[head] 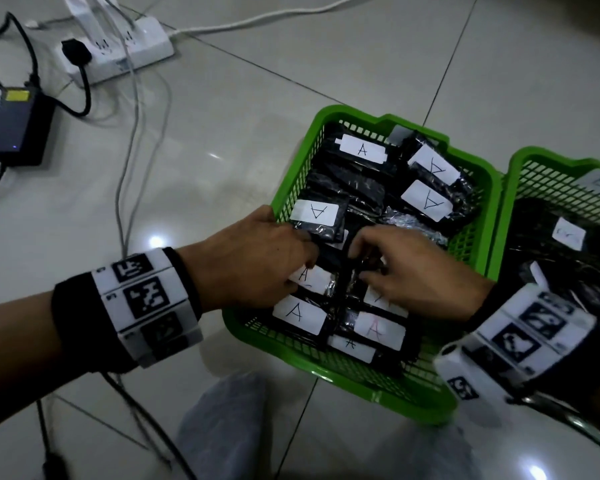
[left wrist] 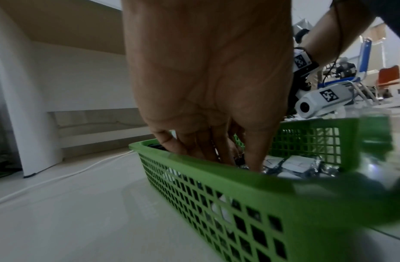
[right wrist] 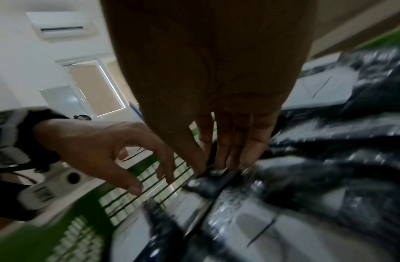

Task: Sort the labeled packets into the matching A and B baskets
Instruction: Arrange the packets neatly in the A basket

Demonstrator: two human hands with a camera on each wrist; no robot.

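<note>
A green basket (head: 291, 174) in the middle of the head view holds several black packets with white "A" labels (head: 362, 148). Both hands reach into its near half. My left hand (head: 309, 268) comes over the left wall (left wrist: 194, 170); its fingers (left wrist: 252, 159) point down onto the packets and hold nothing in the wrist views. My right hand (head: 357, 261) pinches the edge of a black packet (right wrist: 208, 182) between thumb and fingers (right wrist: 228, 159); that packet's label is hidden. A second green basket (head: 513, 188) stands at the right with more black packets (head: 568, 233).
On the tiled floor to the left lie a white power strip (head: 125, 46), a black power adapter (head: 18, 126) and loose cables (head: 132, 133). A crumpled clear plastic bag (head: 222, 420) lies in front of the baskets.
</note>
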